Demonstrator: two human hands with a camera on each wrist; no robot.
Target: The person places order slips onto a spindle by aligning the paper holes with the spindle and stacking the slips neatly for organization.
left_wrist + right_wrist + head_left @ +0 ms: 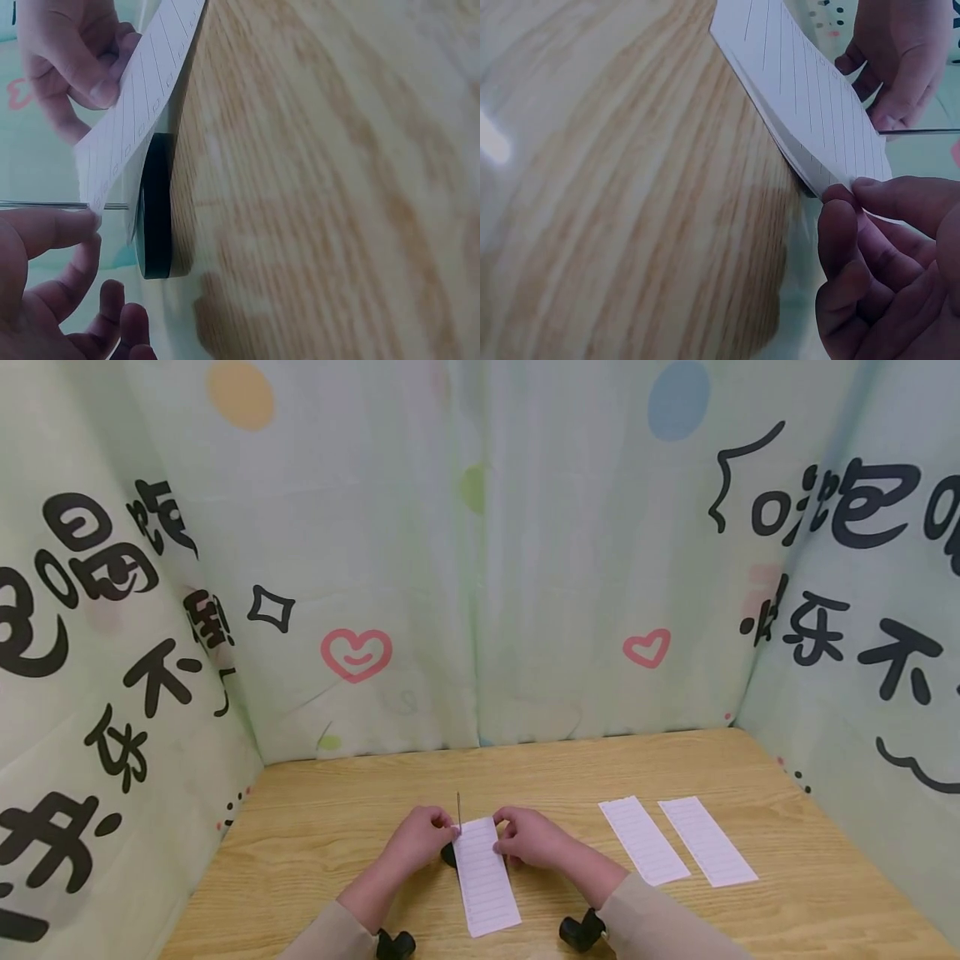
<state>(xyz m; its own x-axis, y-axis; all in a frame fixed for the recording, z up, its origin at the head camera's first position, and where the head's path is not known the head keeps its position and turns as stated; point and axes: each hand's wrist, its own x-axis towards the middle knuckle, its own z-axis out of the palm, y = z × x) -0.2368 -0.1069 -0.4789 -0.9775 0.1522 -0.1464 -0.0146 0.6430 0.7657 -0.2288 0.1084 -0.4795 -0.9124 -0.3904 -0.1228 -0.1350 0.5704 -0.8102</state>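
Observation:
A white lined paper slip [486, 881] is held above the table between both hands. My left hand [422, 839] pinches its far left corner between thumb and finger, beside a thin upright metal rod [459, 810]. That rod rises from a round black base [156, 206], forming a paper spike. In the left wrist view the rod passes through the corner of the slip, which hangs a little above the base. My right hand [531, 838] pinches the slip's right edge, thumb on top [900, 199]. More than one layer of paper shows at the slip's edge in the right wrist view.
Two more lined slips, a left one [643, 841] and a right one [708, 842], lie on the wooden table [300, 835] to the right. Printed curtains [480, 610] stand behind the table and on both sides.

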